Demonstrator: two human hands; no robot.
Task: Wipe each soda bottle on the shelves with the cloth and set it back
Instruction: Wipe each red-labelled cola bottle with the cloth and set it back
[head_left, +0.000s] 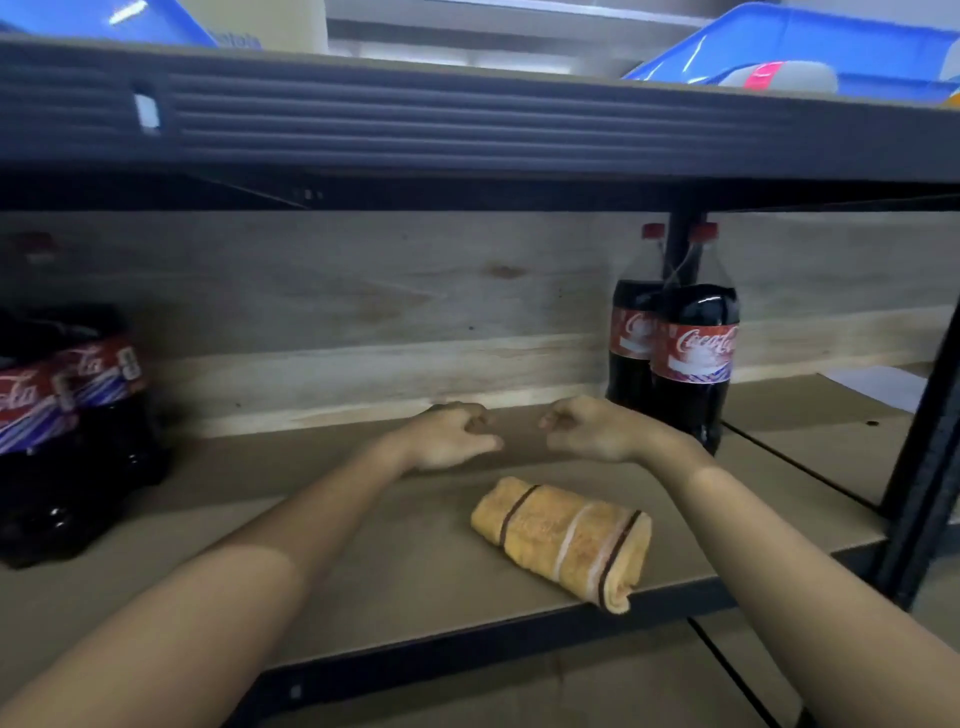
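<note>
Both bare forearms come in from the bottom corners and meet over the middle of the brown board shelf (395, 561). Left hand (447, 436) has its fingers loosely curled with nothing in them, thumb pointing toward the other hand. Right hand (587, 428) is the same deal, loosely curled and holding nothing, and the two hands sit near each other but not touching.

Just at 5 o'clock from the hands lies the rolled-up yellow terry cloth with dark and pale stripes (563, 540), on the shelf board, one end poking over the front edge. Neither hand touches it.

Over at 3 o'clock from the hands, two tall dark cola bottles with red caps and red labels (691, 353) stand upright side by side against the pale wooden back panel (363, 312), the nearer one just beside the right wrist. Way off at 9 o'clock is a cluster of more dark cola bottles with red labels (67, 415), blurry. Up at 12 o'clock the dark metal shelf beam (467, 119) carries blue plastic bins (831, 47).
</note>
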